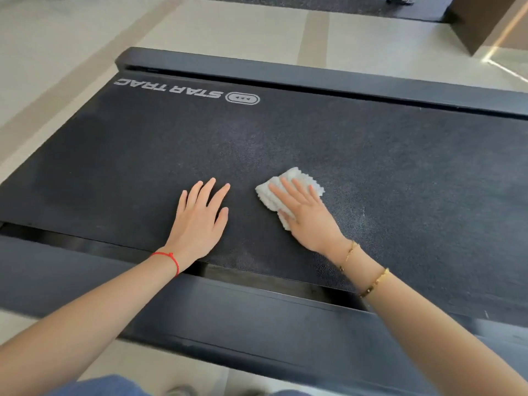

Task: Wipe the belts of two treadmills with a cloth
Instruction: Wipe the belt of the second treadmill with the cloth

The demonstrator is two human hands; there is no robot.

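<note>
One cloth [288, 192] under right hand [307, 217]

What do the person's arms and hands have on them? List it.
Both forearms are bare, no sleeves in view. The left hand has a thin red string bracelet at the wrist. The right hand has two gold bracelets on the wrist. No gloves.

cloth [288, 192] on belt [371, 155] – right of left hand [197, 221]
</note>
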